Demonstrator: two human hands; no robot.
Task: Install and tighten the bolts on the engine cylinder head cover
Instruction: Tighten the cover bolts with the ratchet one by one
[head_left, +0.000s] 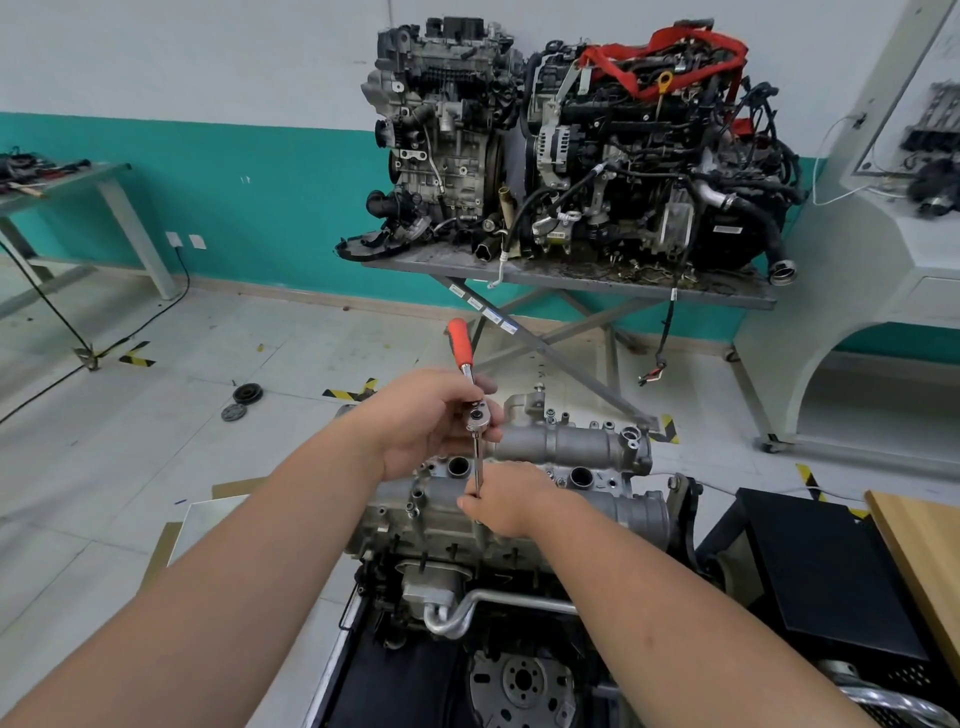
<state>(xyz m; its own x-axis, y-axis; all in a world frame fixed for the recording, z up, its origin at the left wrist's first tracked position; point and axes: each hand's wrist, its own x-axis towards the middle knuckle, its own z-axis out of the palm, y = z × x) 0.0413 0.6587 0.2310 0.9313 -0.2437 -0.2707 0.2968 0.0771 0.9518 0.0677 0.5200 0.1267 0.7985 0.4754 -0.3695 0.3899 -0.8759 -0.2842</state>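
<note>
The left hand (431, 415) is gripping the chrome ratchet (475, 418) head while the right hand (506, 501) is pinching its slim extension (479, 467) above the ribbed cast-aluminium cover (571, 441).

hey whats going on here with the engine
A person is working a ratchet on the cylinder head cover of an engine on a stand. The left hand grips the ratchet at its head, its orange handle pointing up and away. The right hand pinches the extension bar lower down, steadying it where it goes down to the cover. The bolt itself is hidden behind the hand. Two more engines sit on a table behind.
</note>
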